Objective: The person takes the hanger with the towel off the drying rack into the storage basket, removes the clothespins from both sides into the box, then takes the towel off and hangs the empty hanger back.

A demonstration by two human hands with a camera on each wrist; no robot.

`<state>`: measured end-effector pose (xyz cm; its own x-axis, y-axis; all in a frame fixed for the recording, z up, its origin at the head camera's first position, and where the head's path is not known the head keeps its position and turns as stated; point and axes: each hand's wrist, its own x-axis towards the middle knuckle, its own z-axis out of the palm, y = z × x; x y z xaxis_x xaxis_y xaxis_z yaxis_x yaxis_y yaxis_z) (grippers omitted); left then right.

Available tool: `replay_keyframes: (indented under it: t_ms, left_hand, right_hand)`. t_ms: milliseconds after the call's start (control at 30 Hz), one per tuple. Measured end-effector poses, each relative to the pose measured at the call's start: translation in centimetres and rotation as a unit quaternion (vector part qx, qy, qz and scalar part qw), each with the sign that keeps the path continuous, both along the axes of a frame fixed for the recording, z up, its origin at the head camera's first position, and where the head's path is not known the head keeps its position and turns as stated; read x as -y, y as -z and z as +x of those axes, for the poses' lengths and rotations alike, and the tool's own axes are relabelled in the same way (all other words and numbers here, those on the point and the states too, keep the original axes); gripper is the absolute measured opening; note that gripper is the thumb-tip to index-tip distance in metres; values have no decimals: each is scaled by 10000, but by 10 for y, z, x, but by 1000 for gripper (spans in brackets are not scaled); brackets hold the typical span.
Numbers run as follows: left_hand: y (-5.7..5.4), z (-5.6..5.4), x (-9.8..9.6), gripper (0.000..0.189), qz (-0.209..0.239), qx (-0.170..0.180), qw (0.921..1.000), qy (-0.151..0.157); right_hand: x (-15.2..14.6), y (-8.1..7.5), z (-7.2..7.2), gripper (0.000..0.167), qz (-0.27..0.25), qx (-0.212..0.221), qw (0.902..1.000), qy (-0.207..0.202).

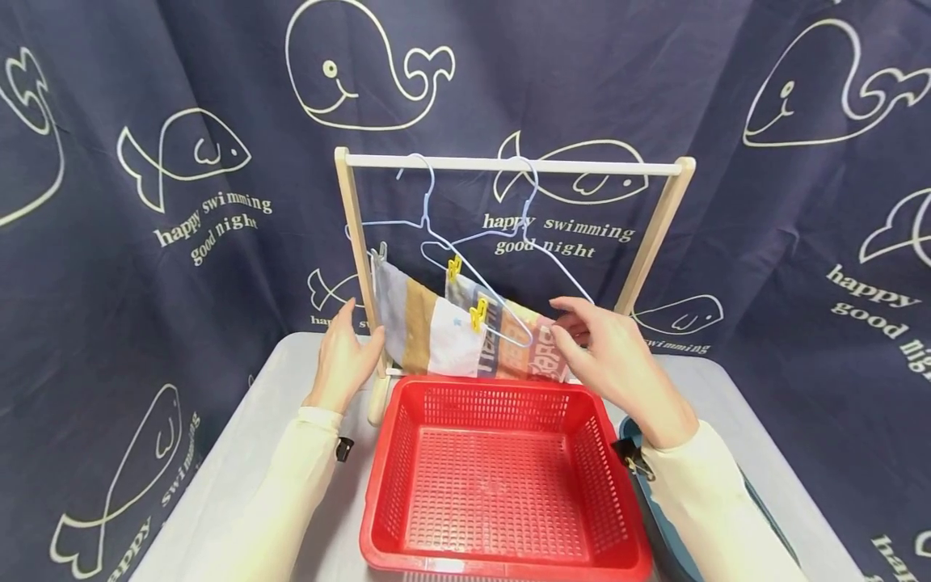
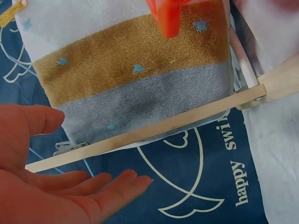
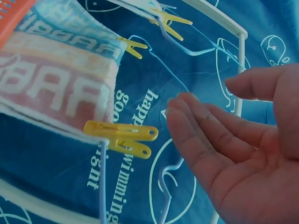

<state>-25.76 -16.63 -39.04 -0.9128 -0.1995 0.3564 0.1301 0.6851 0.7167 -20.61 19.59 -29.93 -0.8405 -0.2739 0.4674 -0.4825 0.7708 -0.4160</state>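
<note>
Evidently, both pieces of cloth hang from the pale wooden rack with a white top rail (image 1: 658,230), behind the red perforated plastic basket (image 1: 487,493). The grey, tan and white striped plush towel (image 1: 422,319) hangs from one light-blue slim hanger (image 1: 427,222), pinned by a grey clip (image 1: 380,253) at one corner and a yellow plastic clip (image 1: 478,314) at the other. Behind it, the pastel lettered towel (image 1: 512,360) hangs from a second light-blue hanger (image 1: 524,230), with yellow clips at its upper corners.

The left hand (image 1: 343,356) holds nothing: its thumb and fingers stand wide apart, one on each side of the rack's left post; whether they touch the wood I cannot tell. The right hand (image 1: 611,347) is empty too, near the lettered towel's outer end, its thumb and fingertips apart with a moderate gap and clear of the yellow clip there.

Both towels look light, soft and limp, so they should fold and swing under any push; the nap probably grips well and nothing seems fragile. A flat pinch near a clipped upper corner suits the cloth best, since pulling on the loose lower edge could drag it from the clips or tilt the thin hangers.
</note>
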Motion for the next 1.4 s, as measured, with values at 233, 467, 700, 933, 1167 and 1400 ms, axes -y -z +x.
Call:
replay_keyframes:
  t_ms: [233, 467, 700, 933, 1167, 1400]
  left_hand:
    - [0, -14, 0, 71, 176, -8, 9998, -104]
    - [5, -25, 0, 65, 339, -320, 9989, -12]
    - [7, -31, 0, 59, 601, -458, 9971, 76]
    - [5, -36, -2, 51, 639, -506, 9967, -2]
    - [4, -41, -5, 43, 643, -636, 9959, -86]
    - [3, -45, -7, 35, 544, -703, 9957, -266]
  right_hand:
    - [14, -8, -20, 29, -201, 318, 9992, -141]
    - [30, -10, -35, 27, -204, 347, 9988, -280]
    - [42, -13, -43, 33, -115, 349, 9983, -454]
    - [52, -12, -49, 33, 3, 320, 9986, -420]
    - [59, -10, -51, 30, 119, 245, 9990, -362]
    - [65, -6, -51, 25, 147, 159, 9991, -374]
